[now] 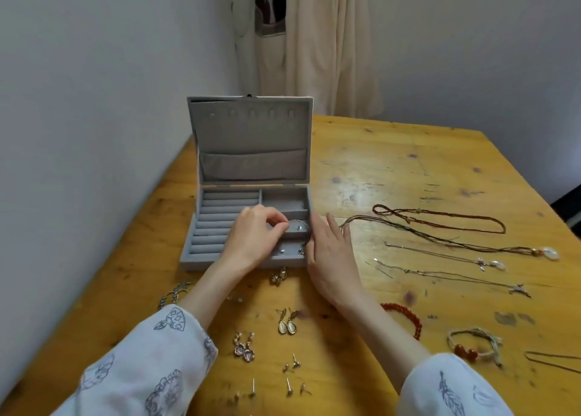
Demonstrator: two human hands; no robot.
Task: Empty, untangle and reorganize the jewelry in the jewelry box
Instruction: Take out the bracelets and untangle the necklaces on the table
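An open grey velvet jewelry box (pixel 220 214) stands on the wooden table, lid upright. My left hand (pixel 254 236) hovers over its middle right compartment, fingertips pinched on a thin silver bangle (pixel 298 224). My right hand (pixel 330 252) rests against the box's right side, fingers extended and touching the bangle's near end. Small silver pieces (pixel 290 251) lie in the front compartment. Several necklaces (pixel 440 242) are laid out in rows to the right of the box.
Earring pairs (pixel 284 321) and studs (pixel 289 387) are spread on the table (pixel 408 170) in front of the box. A red bead bracelet (pixel 405 316) and a cord bracelet (pixel 471 343) lie at right, a chain bracelet (pixel 173 294) at left. A wall runs along the left.
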